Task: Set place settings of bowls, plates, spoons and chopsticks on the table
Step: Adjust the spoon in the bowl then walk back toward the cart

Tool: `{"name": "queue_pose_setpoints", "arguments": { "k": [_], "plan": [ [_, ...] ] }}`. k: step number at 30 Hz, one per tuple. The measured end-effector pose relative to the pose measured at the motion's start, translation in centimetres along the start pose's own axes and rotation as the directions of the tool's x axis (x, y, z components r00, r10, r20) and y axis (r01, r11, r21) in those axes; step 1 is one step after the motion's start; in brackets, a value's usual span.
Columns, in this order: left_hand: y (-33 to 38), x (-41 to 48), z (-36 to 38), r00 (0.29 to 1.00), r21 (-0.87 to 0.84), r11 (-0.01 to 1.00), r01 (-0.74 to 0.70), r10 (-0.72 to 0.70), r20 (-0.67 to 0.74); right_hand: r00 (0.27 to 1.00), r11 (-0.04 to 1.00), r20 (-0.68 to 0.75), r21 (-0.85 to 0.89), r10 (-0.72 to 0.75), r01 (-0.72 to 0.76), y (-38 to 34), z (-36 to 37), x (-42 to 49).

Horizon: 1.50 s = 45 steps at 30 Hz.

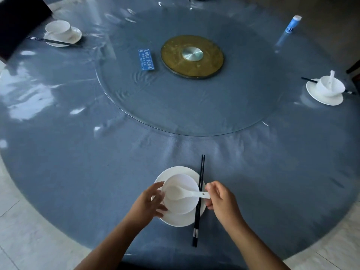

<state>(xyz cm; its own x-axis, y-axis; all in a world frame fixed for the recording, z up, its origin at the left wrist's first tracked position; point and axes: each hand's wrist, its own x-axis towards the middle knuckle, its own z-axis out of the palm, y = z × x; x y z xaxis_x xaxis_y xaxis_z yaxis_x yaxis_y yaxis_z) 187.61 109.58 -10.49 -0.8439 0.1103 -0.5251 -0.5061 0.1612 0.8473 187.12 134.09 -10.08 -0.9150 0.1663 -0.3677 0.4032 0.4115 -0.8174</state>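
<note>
Head camera looks straight down at the near place setting, and it all turns on one line: the glossy white ceramic spoon lies crosswise, its scoop resting inside the small round white bowl and its handle running out to the person's right, over the rim and across the pair of slim black chopsticks with silver bands. Right hand is at that handle end, thumb and forefinger closed in a light pinch on the very tip, other fingers curled loosely beneath. Left hand is on the opposite side, thumb and fingers wrapped round the bowl's left wall, steadying it on the flat round white plate, near the edge of the round table under its blue-grey cover. So the spoon's long axis runs hand to hand, left to right, while the chopsticks point away from the person, almost square to it, lying over the plate's right rim. I'd judge the right hand is the one to settle or release the spoon. Any swing of that handle has to clear the chopsticks, which could be nudged off line.
</note>
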Motion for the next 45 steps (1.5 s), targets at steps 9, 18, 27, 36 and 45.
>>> {"name": "queue_pose_setpoints", "arguments": {
  "k": [9,18,27,36,45],
  "plan": [
    [-0.3,1.5,-1.5,0.939,0.310,0.949,0.059,0.053,-0.339,0.996,0.996,0.026,0.007,0.089,-0.089,2.3,-0.4,0.9],
    [-0.1,2.3,-0.9,0.971,0.480,0.877,0.010,0.105,-0.213,0.991,0.952,0.135,-0.302,-0.005,0.046,2.4,0.3,2.2],
    [-0.5,2.3,-0.7,0.969,0.447,0.894,0.020,0.092,-0.228,0.985,0.949,0.164,-0.300,-0.043,0.092,2.2,0.5,2.4],
    [-0.3,2.1,-0.9,0.977,0.472,0.881,0.027,0.077,-0.198,0.989,0.954,0.127,-0.278,-0.075,0.108,2.4,0.4,2.0],
    [-0.7,1.3,-0.7,0.974,0.423,0.898,0.122,-0.026,-0.227,0.997,0.930,0.075,-0.368,0.037,-0.007,3.2,0.2,1.0]
  ]
}}
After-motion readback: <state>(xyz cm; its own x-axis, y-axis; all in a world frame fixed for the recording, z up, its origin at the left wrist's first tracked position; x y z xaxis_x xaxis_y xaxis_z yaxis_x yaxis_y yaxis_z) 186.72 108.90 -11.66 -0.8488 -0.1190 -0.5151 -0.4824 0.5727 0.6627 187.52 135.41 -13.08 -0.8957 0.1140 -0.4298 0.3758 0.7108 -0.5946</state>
